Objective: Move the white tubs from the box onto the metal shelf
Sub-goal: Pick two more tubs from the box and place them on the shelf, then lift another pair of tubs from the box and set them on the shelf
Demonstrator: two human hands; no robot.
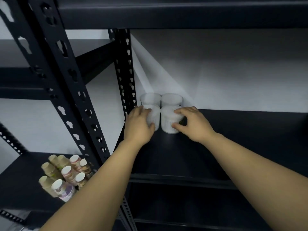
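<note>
Four white tubs [171,99] sit at the metal shelf's [233,139] back-left corner, left hand [139,125] and right hand [191,124] each clasping a front one; box unseen, remainder unknowable.

Looks like a storeroom: dark slotted-steel shelving units [124,67] against a bare white wall [216,72], stacked paper cups [65,175] stored.

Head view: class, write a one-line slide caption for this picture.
Left hand and right hand each grip a front white tub on the metal shelf.
</note>
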